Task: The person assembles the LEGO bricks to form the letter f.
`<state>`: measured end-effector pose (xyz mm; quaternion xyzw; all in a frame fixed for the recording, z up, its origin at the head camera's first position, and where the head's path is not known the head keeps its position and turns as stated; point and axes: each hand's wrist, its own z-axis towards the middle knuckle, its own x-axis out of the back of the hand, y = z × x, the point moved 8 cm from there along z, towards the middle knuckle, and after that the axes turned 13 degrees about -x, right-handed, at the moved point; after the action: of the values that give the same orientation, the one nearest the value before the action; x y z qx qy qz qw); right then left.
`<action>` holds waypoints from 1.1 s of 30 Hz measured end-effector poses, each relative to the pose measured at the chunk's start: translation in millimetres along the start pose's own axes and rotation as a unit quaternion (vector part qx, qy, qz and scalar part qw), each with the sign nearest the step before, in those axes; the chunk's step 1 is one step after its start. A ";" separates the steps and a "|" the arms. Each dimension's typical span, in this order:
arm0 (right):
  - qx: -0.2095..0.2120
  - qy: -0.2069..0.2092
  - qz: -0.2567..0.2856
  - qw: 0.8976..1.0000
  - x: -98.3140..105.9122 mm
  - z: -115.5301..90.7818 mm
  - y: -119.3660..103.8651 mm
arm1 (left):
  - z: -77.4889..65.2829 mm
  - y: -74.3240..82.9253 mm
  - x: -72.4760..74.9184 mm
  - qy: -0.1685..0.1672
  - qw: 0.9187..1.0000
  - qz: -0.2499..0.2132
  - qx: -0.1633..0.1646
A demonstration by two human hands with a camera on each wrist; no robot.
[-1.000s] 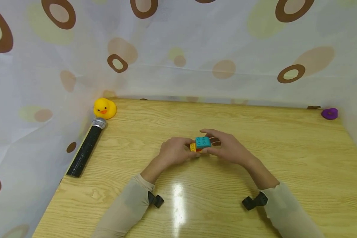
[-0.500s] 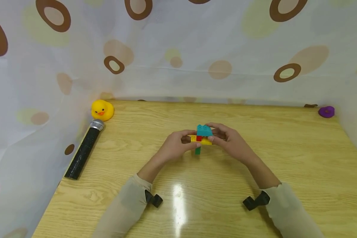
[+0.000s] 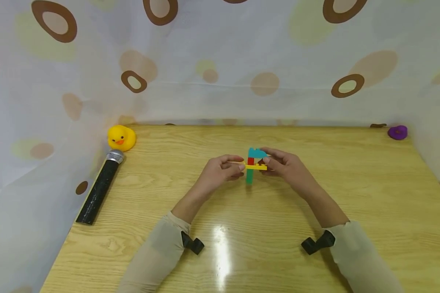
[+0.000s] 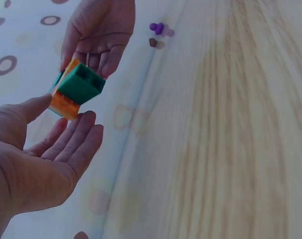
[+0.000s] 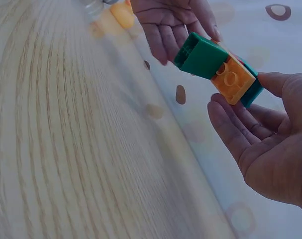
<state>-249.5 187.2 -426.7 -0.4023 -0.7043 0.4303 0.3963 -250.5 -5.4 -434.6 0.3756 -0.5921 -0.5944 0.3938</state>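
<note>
Both hands hold one small build of toy building bricks up in front of the body. On top is a teal brick (image 3: 256,153) with a sloped right end. Below it come a red brick (image 3: 251,161), a flat yellow plate (image 3: 258,167) and a green brick (image 3: 249,177) pointing down. My left hand (image 3: 218,173) pinches the plate's left end between thumb and fingers. On the other side, my right hand (image 3: 292,169) grips the teal brick's right end, thumb toward me. Hollow undersides of the green brick (image 4: 81,85) and orange-looking plate (image 5: 234,79) show in the wrist views.
A yellow rubber duck (image 3: 122,138) sits at the table's back left corner. Below it, along the left edge, lies a black microphone (image 3: 100,189) with a silver head. A small purple toy (image 3: 397,132) is at the back right. Patterned cloth (image 3: 220,61) hangs behind the wooden table (image 3: 168,252).
The brick build has tipped from a top view to a side view, bringing the green brick into sight. Both hands have risen slightly in the picture with it and keep their hold.
</note>
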 end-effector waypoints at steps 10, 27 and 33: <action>-0.058 -0.034 0.019 0.998 -7.3 12.5 19.1 | 2.2 -19.3 7.0 -0.012 0.997 0.068 0.037; -0.111 -0.005 -0.008 0.994 -6.8 20.4 34.1 | 6.2 -36.3 8.6 0.007 0.993 0.089 0.077; -0.123 0.002 -0.028 0.992 -7.6 21.2 37.1 | 7.0 -38.3 7.3 0.002 0.992 0.097 0.080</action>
<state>-257.6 185.6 -469.3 -0.4294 -0.7617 0.3283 0.3572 -260.7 -9.6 -472.6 0.3482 -0.6707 -0.5034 0.4190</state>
